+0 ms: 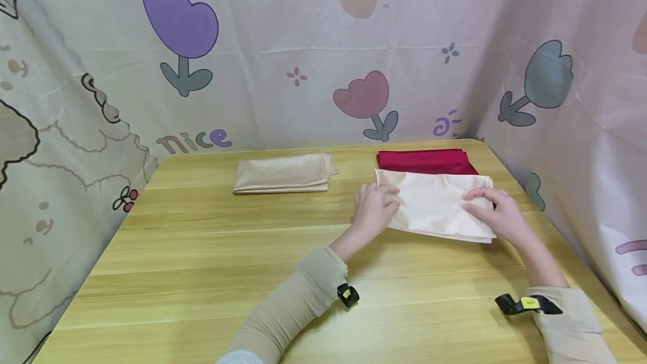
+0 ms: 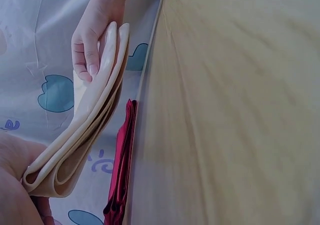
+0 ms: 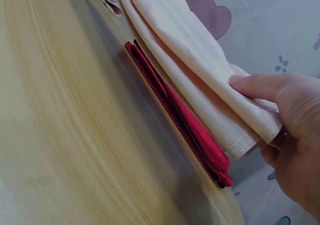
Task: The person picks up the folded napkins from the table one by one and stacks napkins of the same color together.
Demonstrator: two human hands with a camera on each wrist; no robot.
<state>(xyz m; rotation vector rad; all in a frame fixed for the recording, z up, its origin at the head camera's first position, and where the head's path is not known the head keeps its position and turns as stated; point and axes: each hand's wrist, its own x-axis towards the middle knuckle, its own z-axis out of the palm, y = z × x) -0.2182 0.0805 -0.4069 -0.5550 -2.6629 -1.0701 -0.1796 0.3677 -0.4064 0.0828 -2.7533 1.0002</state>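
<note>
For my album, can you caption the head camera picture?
Two hands hold a folded cream cloth above a yellowish wooden table, where a folded crimson cloth and folded beige cloth lie.

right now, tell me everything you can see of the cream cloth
The cream cloth looks like soft, slightly creased fabric, folded in several layers into a rectangle. Rounded folds show at its left end, a stitched hem at its right. It is held above the table, broad face toward the head camera, the left hand and the right hand gripping opposite ends. In the head view it partly hides the red cloth behind it.
</note>
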